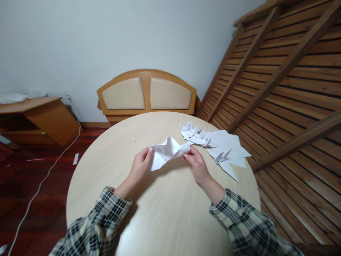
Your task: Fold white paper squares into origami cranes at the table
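Observation:
A creased sheet of white paper stretches between my two hands above the round table. Its middle rises in a folded peak, and its lower left corner hangs down. My left hand pinches the left edge, thumb on top. At the right end, my right hand grips a narrower, gathered corner between thumb and fingers. Just beyond my right hand lie several folded white paper cranes, grouped close together. One more folded paper crane rests nearer, on top of loose sheets.
Flat white paper sheets spread over the table's right side. A slatted wooden frame leans close on the right. Behind the table stands a padded headboard. At left are a wooden desk and a white cable along the floor.

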The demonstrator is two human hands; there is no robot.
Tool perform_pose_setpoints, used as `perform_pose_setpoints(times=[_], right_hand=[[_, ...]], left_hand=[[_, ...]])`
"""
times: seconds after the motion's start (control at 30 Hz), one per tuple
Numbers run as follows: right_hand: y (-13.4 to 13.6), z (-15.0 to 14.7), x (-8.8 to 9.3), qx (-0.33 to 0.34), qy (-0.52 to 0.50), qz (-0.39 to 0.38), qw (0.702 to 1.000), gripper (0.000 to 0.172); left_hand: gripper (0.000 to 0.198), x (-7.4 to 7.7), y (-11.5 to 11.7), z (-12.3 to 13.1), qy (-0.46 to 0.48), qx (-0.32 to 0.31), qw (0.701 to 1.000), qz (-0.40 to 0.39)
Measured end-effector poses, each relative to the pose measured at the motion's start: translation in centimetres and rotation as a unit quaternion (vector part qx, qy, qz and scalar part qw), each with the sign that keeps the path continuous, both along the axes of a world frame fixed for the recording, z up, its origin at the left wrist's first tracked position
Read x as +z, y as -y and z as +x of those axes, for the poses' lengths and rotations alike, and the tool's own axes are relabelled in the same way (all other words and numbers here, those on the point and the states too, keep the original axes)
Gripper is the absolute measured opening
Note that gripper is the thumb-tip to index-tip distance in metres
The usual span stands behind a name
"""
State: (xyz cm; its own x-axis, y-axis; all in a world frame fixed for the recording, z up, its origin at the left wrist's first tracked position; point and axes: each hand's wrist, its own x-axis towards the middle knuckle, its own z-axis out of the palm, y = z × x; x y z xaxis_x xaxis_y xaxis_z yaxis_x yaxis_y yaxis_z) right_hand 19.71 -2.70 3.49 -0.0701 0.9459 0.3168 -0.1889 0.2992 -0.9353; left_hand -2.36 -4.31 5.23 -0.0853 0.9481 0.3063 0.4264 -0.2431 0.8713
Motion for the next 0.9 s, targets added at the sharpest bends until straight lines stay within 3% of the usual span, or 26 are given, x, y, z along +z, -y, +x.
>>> perform_pose_setpoints(times=[0.2, 0.3, 0.4, 0.47, 0.53, 0.6, 0.7, 0.8, 0.9], right_hand=[[-0.2, -0.2, -0.5, -0.004, 0.037, -0.003, 0.999, 0.017], [-0.2, -0.5, -0.7, -0.055, 0.066, 0.007, 0.996, 0.04], [0.4, -0.4, -0.5, -0.182, 0.152, 0.102, 0.966, 0.061], [1.1, -0.4, -0.2, -0.222, 0.241, 0.196, 0.924, 0.051], [1.9, -0.5, 0.2, -0.186, 0.319, 0.291, 0.883, 0.043], [2.4, -0.8, 0.3, -0.117, 0.394, 0.346, 0.844, 0.045], [2.5, -1.4, 0.2, -0.093, 0.489, 0.328, 0.803, 0.043], [2.1, -1.8, -0.2, -0.094, 0.531, 0.315, 0.781, 0.038], [1.8, -1.7, -0.4, -0.088, 0.531, 0.312, 0.783, 0.031]], left_hand=[[0.039, -0.5, -0.6, -0.2, 0.075, 0.003, 0.995, -0.059], [0.035, -0.3, -0.5, -0.1, 0.034, 0.023, 0.999, -0.036], [0.029, -0.1, -0.3, 0.2, -0.011, 0.039, 0.999, -0.001], [0.024, -0.1, -0.2, 0.4, -0.024, 0.039, 0.999, 0.01], [0.023, -0.1, 0.0, 0.6, -0.02, 0.031, 0.999, 0.015], [0.024, -0.1, 0.1, 0.9, -0.014, 0.024, 0.999, 0.021], [0.027, -0.1, 0.3, 1.2, -0.027, 0.018, 0.999, 0.024], [0.028, -0.1, 0.4, 1.4, -0.034, 0.01, 0.999, 0.032], [0.027, -0.1, 0.4, 1.5, -0.007, -0.001, 0.999, 0.034]])
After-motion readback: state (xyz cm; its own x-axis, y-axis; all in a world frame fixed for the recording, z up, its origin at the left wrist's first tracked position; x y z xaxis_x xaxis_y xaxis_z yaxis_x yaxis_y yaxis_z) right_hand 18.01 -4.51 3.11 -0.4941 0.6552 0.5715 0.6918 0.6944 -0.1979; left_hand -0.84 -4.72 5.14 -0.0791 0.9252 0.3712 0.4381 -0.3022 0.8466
